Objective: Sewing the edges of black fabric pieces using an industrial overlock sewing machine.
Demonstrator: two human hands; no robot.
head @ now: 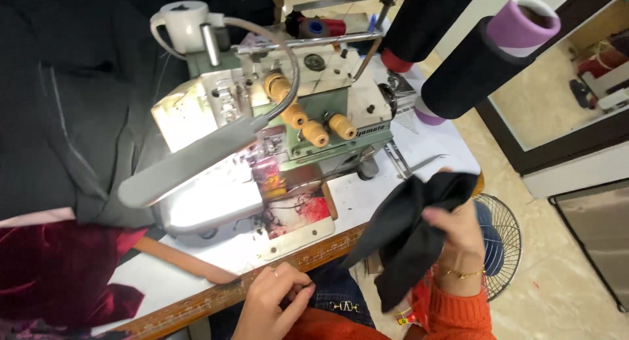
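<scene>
Right hand (453,230) raised off the table edge, fingers curled and pinching a bunched piece of black cloth (409,232); left hand (274,299) resting low against the table's wooden edge (216,299), fingers folded loosely inward, holding nothing as far as can be told. Cloth hanging in the air to the right of the sewing machine (282,117), well apart from the lit needle area (288,183) and above the lap, not touching the table. Long axis running on a slant, from the upper corner near the table's right end down toward the lower left, where the loose end dangles beside the orange sleeve (458,317); upper corner pointing up and right, toward the floor fan (501,238) behind. Folded and crumpled through the middle, so which edge is which cannot be told. Likely trouble from here: held by one hand only, the cloth could slip or unfold out of order, and the dangling end could drop to the floor. Could also drift toward the fan's wire cage (whether running is not visible) and catch there. Thread scraps and a pink patch (298,212) lying near the needle plate might snag or drag along with anything laid there. Two black thread cones (472,65) leaning overhead at right, close enough for a lifted arm to knock.
</scene>
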